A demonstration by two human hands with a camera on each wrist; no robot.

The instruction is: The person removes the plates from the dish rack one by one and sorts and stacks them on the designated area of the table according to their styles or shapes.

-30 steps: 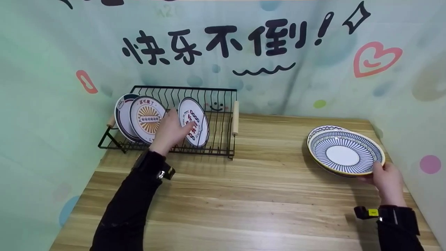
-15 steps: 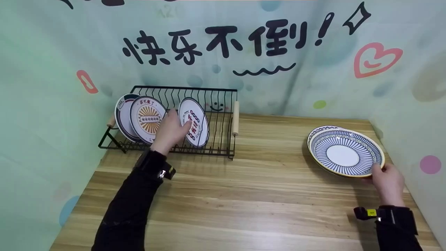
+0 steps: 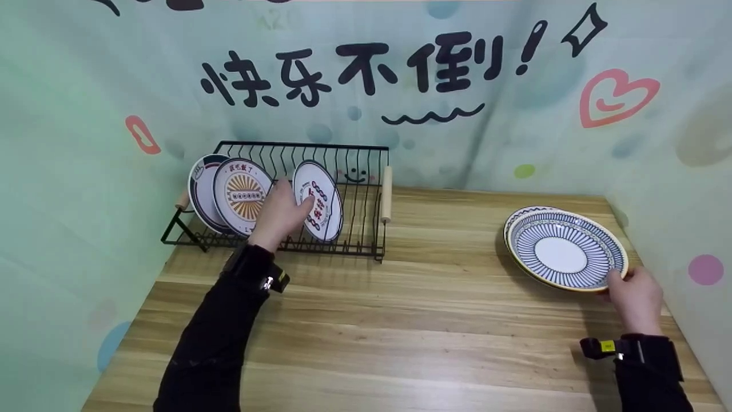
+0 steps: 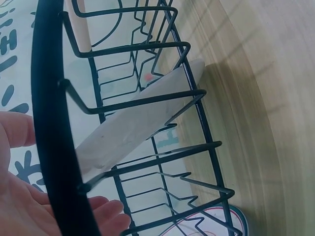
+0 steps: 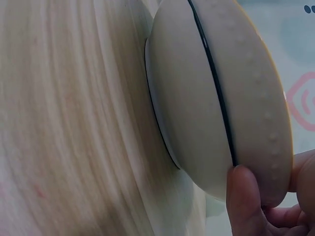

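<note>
In the rack my left hand (image 3: 280, 214) is around a white plate with red lettering (image 3: 319, 200), thumb over its printed face and fingers on its other side. The left wrist view shows that plate (image 4: 133, 120) as a pale slanting shape, with fingers (image 4: 110, 216) and thumb spread apart around its near end. At the right, my right hand (image 3: 635, 294) grips the rim of a blue-striped bowl (image 3: 560, 254), thumb on top and fingers below. Under it sits another bowl (image 3: 523, 213); in the right wrist view one fingertip is right at the seam between them.
The black wire dish rack (image 3: 360, 247) stands at the back left with wooden handles (image 3: 387, 194). Two more plates lean in its left part, the front one a plate with an orange sunburst (image 3: 243, 194). A printed curtain (image 3: 354, 34) closes off the back and sides of the wooden table (image 3: 400, 343).
My left thumb has drawn slightly left over the lettered plate's face. The upper bowl has shifted a little left with my right hand; the bowl beneath and the rack have stayed put.
</note>
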